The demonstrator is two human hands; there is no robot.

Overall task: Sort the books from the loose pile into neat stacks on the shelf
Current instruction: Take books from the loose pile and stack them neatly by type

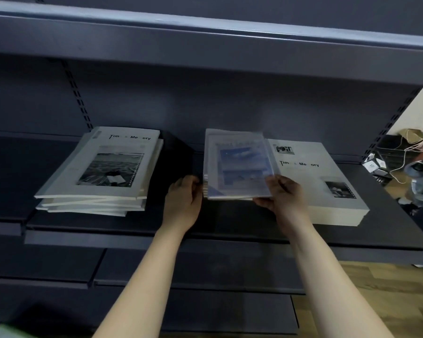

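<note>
3 book stacks (pixel 95 172), 2 hands (pixel 183 198), 1 dark shelf (pixel 388 228)

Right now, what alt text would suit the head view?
A right hand pinches the near corner of a stack of blue-cover books on a dark shelf, the left hand at its left edge. Grey book stacks lie left and right.

Dim, bluish light; the middle book stack (pixel 237 164) is motion-blurred, wide-angle bending curves the shelf (pixel 205 230) edges.
</note>
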